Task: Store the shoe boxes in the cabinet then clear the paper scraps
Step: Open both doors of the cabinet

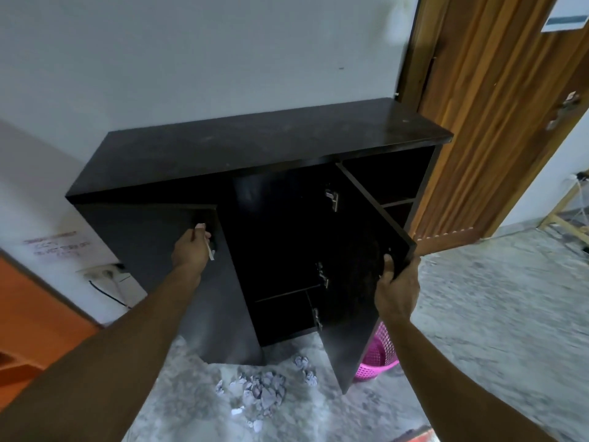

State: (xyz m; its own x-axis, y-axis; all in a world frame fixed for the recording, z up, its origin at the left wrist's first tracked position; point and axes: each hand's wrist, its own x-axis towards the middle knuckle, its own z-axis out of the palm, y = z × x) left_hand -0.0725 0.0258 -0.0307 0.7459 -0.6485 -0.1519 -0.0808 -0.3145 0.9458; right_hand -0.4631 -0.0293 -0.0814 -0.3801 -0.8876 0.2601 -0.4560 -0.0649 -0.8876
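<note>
Cabinet (255,148) against wall, both doors ajar. Left hand (191,248) grips left door handle (211,250); right hand (396,290) clasps right door (360,250) edge. Paper scraps (264,390) on floor below, probably crumpled.

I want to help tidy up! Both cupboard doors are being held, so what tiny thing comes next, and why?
Probably swing the left door wider: the left hand grips its handle while it is barely ajar, and the right hand holds the right door well open. No shoe boxes show yet.
</note>
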